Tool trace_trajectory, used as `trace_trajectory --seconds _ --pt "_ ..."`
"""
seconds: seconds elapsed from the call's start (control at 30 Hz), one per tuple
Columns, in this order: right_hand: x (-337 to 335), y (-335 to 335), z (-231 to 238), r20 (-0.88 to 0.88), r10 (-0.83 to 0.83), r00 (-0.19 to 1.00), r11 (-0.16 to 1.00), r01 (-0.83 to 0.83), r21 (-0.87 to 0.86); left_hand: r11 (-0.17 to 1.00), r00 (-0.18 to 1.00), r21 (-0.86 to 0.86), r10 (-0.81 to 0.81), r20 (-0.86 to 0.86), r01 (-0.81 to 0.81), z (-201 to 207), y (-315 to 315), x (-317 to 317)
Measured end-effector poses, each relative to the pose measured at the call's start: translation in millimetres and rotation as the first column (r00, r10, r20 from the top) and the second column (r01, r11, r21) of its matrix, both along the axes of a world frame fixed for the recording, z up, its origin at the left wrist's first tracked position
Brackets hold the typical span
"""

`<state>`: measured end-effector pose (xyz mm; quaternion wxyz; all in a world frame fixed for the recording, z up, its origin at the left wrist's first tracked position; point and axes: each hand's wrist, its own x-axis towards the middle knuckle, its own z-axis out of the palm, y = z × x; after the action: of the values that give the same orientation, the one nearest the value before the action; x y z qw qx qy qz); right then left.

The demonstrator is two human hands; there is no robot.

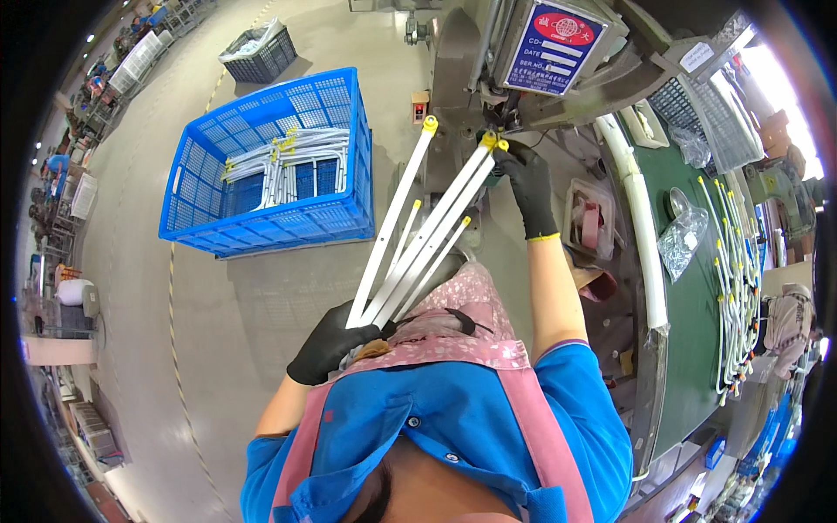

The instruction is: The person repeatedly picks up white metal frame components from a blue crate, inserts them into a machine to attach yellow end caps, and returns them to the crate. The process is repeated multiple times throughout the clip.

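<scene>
Shirt (366, 411), rods (427, 230) with hidden lower ends

Passable: floor (336, 275) between blue crate (279, 228) and white tubes (431, 231) | Blocked: machine (558, 52) ahead, green table (689, 349) right

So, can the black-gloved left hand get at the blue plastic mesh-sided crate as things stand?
Probably not right now: the left hand grips the lower ends of white, yellow-tipped tubes. The crate stands farther forward, so that hand would likely have to let go first.
</scene>
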<state>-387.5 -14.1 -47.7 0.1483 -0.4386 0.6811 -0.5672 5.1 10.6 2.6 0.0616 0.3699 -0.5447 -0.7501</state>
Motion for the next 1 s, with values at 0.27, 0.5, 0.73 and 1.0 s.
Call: trace_trajectory --seconds 0.27,0.5,0.73,1.0 --pt "16 -13 14 -0.066 0.017 0.998 1.0 -0.017 0.013 0.998 0.998 -0.019 0.066 0.016 -0.066 -15 0 -1" --pt "17 -11 13 -0.118 -0.046 0.992 0.998 0.051 0.037 0.996 0.998 0.056 0.065 0.015 -0.066 -24 -4 1" --pt "13 -14 11 -0.046 -0.005 0.999 0.992 0.01 0.126 0.989 0.995 0.106 0.102 -0.021 -0.1 -17 -6 7" --pt "5 -15 4 -0.136 0.025 0.99 0.986 -0.001 0.169 0.99 0.998 0.126 0.056 0.016 -0.058 -2 -12 11"
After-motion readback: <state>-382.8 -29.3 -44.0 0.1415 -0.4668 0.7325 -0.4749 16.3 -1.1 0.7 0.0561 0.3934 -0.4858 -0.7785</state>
